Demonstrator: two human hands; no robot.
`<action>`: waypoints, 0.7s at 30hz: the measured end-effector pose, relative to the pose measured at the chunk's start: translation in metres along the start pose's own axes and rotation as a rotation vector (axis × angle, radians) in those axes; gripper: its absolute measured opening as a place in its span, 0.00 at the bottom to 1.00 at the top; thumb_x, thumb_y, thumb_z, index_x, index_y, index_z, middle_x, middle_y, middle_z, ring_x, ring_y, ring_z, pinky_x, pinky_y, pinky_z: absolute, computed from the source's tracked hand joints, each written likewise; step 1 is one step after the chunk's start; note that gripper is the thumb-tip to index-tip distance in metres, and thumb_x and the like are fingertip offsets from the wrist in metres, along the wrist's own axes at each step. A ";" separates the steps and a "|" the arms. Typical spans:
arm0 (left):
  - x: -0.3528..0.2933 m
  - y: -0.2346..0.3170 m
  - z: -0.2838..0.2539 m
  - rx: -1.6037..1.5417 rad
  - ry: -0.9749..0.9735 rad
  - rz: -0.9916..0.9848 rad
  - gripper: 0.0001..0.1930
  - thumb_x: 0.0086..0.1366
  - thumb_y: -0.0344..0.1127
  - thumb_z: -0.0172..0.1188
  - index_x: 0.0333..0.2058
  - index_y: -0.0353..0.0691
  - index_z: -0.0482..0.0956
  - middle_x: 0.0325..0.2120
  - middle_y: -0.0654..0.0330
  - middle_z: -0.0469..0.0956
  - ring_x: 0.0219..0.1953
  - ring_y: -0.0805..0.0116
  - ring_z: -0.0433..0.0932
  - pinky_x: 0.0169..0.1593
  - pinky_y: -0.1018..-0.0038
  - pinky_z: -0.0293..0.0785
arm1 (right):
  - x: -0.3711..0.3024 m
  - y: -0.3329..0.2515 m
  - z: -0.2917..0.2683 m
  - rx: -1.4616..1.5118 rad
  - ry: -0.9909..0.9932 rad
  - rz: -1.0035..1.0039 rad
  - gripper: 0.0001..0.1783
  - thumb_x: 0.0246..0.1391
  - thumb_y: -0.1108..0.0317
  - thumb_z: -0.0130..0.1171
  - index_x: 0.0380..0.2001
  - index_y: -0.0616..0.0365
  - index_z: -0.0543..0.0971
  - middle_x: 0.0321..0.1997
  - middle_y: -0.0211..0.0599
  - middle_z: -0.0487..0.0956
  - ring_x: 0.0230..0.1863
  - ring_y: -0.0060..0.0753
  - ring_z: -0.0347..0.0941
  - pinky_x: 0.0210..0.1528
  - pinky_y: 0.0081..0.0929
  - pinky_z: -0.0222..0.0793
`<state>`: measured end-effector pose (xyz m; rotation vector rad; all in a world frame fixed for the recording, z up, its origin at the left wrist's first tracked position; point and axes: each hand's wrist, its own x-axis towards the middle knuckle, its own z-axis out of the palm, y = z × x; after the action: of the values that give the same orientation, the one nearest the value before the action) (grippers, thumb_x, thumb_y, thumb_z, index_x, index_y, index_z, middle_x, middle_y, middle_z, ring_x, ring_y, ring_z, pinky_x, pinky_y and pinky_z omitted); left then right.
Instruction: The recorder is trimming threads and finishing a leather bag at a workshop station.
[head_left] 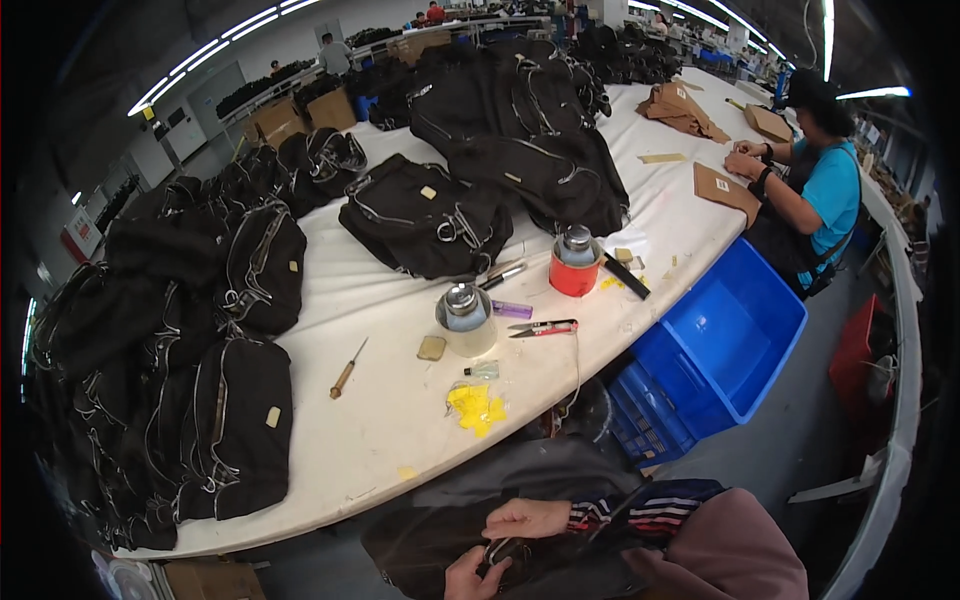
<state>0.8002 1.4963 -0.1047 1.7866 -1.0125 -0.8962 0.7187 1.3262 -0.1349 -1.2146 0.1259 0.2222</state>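
Observation:
Across my lap lies a black bag (420,540) of soft dark fabric. My left hand (472,578) comes up from the lower edge, thumb and forefinger pinched on a small part of it that has a silvery edge. Just above, my right hand (530,518) reaches in from the right in a striped cuff. Its fingers are drawn together close over the same spot, and what sits between them is hidden.
On the white table are an awl (348,370), thread snips (545,328), two metal-capped bottles in a clear cup (466,320) and a red cup (574,265), plus yellow scraps (475,408). Black bags (235,430) pile up left and behind. Blue crates (720,340) stand right, near a co-worker (820,190).

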 end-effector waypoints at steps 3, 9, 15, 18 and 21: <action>-0.015 -0.008 0.004 -0.231 -0.096 -0.178 0.07 0.54 0.28 0.58 0.32 0.33 0.74 0.23 0.55 0.74 0.25 0.71 0.71 0.33 0.77 0.68 | 0.000 0.024 -0.001 -0.113 -0.033 0.068 0.18 0.60 0.58 0.45 0.22 0.59 0.69 0.18 0.15 0.60 0.23 0.08 0.53 0.22 0.14 0.52; -0.001 0.004 -0.004 -0.260 -0.111 -0.102 0.05 0.56 0.26 0.55 0.30 0.31 0.73 0.27 0.59 0.73 0.30 0.71 0.70 0.38 0.79 0.67 | -0.010 0.010 -0.017 -0.046 -0.024 0.015 0.19 0.59 0.56 0.47 0.20 0.58 0.70 0.18 0.16 0.60 0.22 0.09 0.53 0.22 0.15 0.51; 0.006 0.006 -0.004 -0.264 -0.223 -0.075 0.04 0.58 0.26 0.53 0.29 0.31 0.71 0.27 0.59 0.71 0.30 0.72 0.68 0.34 0.78 0.65 | -0.026 -0.010 -0.012 -0.290 -0.145 0.012 0.15 0.58 0.60 0.48 0.24 0.60 0.70 0.19 0.24 0.65 0.23 0.13 0.57 0.25 0.19 0.56; 0.009 0.015 -0.002 -0.108 -0.169 0.024 0.05 0.60 0.28 0.53 0.27 0.32 0.70 0.24 0.60 0.69 0.27 0.73 0.66 0.32 0.79 0.63 | -0.032 -0.011 -0.003 -0.461 -0.119 -0.100 0.13 0.57 0.61 0.49 0.26 0.60 0.69 0.18 0.35 0.66 0.21 0.22 0.60 0.25 0.23 0.58; 0.003 -0.004 0.007 -0.098 -0.059 -0.106 0.07 0.61 0.29 0.51 0.26 0.33 0.69 0.20 0.63 0.66 0.25 0.76 0.63 0.29 0.80 0.62 | -0.031 -0.003 -0.001 -0.435 0.022 -0.109 0.16 0.58 0.60 0.47 0.24 0.61 0.67 0.16 0.38 0.63 0.19 0.27 0.59 0.24 0.27 0.58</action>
<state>0.7961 1.4925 -0.1119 1.7524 -0.9019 -1.0517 0.6894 1.3210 -0.1257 -1.6523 0.0294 0.1442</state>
